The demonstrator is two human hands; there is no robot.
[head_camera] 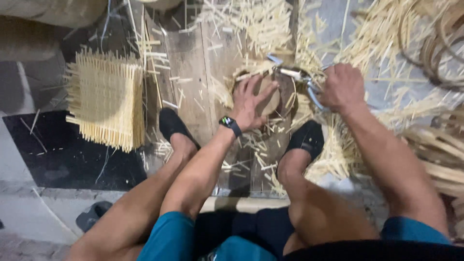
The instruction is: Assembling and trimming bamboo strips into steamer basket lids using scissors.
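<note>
On floor, 2 hands: left hand [250, 101] on 1 basket [265, 94], right hand [342, 87] w/ 1 shears [300, 79]

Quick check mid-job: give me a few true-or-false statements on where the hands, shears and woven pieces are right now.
1. The left hand presses flat on the round woven piece. True.
2. The right hand is empty. False: it grips the shears.
3. The square mat lies to the left of the left foot. True.
4. The watch is on the right wrist. False: it is on the left wrist.
5. The floor is swept. False: cut strips lie scattered around.
</note>
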